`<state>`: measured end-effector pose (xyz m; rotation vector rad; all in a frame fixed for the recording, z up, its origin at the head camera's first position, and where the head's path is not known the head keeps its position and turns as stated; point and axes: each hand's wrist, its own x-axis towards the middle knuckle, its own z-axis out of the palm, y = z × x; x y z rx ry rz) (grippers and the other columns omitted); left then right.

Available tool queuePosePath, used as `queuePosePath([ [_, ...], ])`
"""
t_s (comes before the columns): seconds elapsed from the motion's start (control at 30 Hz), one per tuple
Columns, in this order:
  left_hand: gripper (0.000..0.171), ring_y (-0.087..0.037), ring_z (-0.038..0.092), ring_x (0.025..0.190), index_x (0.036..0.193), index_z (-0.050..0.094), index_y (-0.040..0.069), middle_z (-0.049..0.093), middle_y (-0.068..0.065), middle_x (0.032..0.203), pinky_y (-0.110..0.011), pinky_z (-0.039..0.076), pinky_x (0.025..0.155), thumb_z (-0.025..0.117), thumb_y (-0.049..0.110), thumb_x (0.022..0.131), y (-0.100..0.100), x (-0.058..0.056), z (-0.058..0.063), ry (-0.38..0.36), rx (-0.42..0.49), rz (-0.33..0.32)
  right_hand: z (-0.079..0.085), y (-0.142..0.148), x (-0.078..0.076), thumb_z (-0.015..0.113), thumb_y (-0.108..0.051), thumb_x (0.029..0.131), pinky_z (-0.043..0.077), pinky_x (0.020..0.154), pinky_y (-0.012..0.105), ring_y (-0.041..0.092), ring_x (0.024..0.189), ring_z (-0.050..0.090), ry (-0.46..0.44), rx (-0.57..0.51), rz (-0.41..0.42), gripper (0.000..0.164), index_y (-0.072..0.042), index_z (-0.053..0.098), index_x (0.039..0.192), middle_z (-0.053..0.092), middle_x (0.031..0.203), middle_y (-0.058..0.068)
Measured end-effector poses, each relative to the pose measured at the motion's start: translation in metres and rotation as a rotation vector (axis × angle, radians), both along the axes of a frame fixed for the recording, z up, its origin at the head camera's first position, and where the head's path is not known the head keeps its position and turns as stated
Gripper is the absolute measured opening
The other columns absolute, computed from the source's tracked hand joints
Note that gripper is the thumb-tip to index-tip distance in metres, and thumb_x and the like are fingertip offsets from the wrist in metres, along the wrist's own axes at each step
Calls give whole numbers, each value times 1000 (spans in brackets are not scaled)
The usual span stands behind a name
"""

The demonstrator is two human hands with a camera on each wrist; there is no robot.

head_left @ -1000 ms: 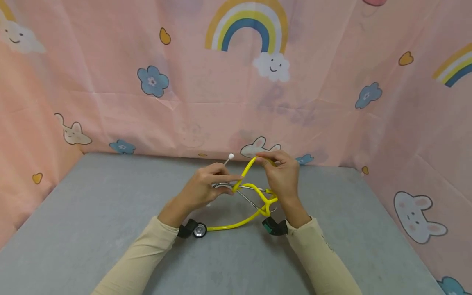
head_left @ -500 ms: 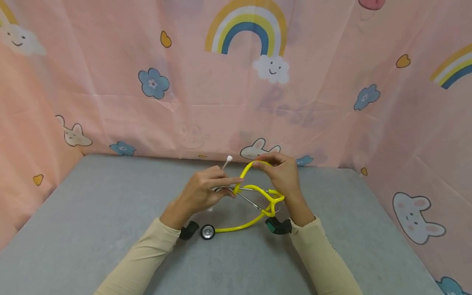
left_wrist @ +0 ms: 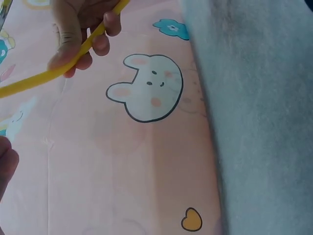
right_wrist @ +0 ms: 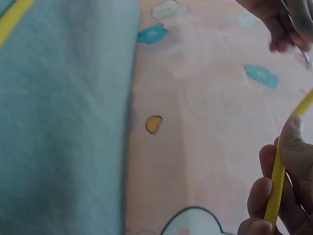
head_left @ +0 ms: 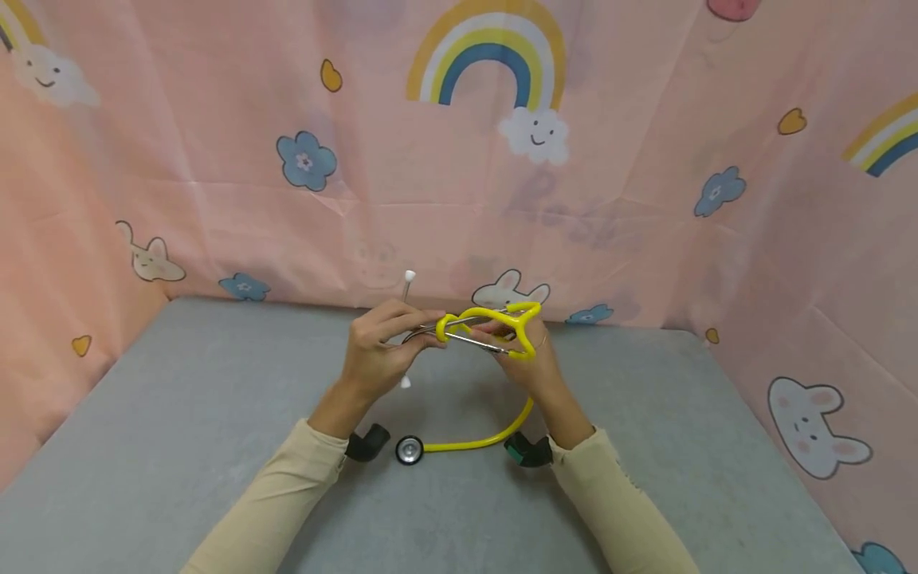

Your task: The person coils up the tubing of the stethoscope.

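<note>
A stethoscope with yellow tubing (head_left: 476, 444), metal ear tubes (head_left: 469, 340) and white ear tips (head_left: 409, 276) is held above the table in the head view. My left hand (head_left: 376, 343) pinches the metal ear tubes where a loop of the tubing wraps round them. Behind the yellow Y-shaped fork (head_left: 522, 320), my right hand (head_left: 541, 371) is partly hidden. The right wrist view shows this right hand (right_wrist: 293, 171) gripping the yellow tubing (right_wrist: 277, 183) between thumb and fingers. The round chest piece (head_left: 409, 450) lies on the table, with tubing curving up from it.
A grey table (head_left: 237, 446) extends under both arms. Pink printed cloth (head_left: 402, 175) hangs behind it and along both sides. Black wrist devices (head_left: 369, 443) sit at both cuffs, close to the chest piece and the low tubing.
Both hands have shifted; the left has risen, lifting the ear tubes. The fork has swung up in front of the right hand, and the yellow loop has drawn smaller round the metal tubes.
</note>
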<state>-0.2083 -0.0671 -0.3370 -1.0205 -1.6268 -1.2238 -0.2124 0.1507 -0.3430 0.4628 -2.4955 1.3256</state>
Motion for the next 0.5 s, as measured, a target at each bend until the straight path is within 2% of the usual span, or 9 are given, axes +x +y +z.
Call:
queuePosePath([
  [0.07,34,-18,65,70,92,79,-2,72,-11,77,-20,52,65,89,-4,60,-2,-1,0,-14,15,38,-3,-5,2,79,-21,86,51,64,24,19,74,64,27,25,-11,16,-6,79,92,74,85,9],
  [0.3,31,-25,70,79,93,79,-1,76,-13,85,-21,54,76,89,-1,64,-8,-3,2,-44,72,177,-11,-29,14,81,-24,83,54,63,25,16,73,69,2,21,-12,16,-9,78,87,76,82,3],
  [0.5,28,-27,70,80,91,79,-1,76,-14,85,-18,53,73,89,4,66,-13,-5,3,-100,112,269,-10,-43,25,83,-23,80,56,63,24,15,72,68,77,92,7,16,-8,79,83,74,78,1],
])
